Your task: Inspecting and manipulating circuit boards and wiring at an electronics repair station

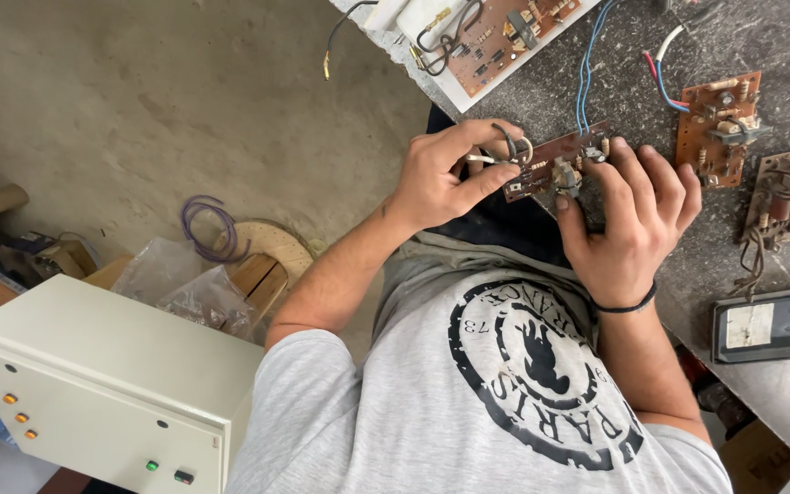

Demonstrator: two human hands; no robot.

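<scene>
A small brown circuit board (pixel 550 165) with several parts soldered on it lies at the edge of a dark stone worktop (pixel 633 55). My left hand (pixel 445 174) pinches the board's left end, thumb and fingers closed around wire loops and a small metal ring there. My right hand (pixel 628 220), with a black band at the wrist, grips the board's right end, its fingers spread over the top and its thumb below. Blue wires (pixel 585 73) run from the board toward the far side of the worktop.
Two more brown circuit boards (pixel 717 123) (pixel 784 197) lie to the right, and a larger one on a white plate (pixel 505 32) at the top. A dark flat device (pixel 773 322) lies near right. Left on the floor stand a cream control box (pixel 102 384) and a wooden spool (pixel 262 261).
</scene>
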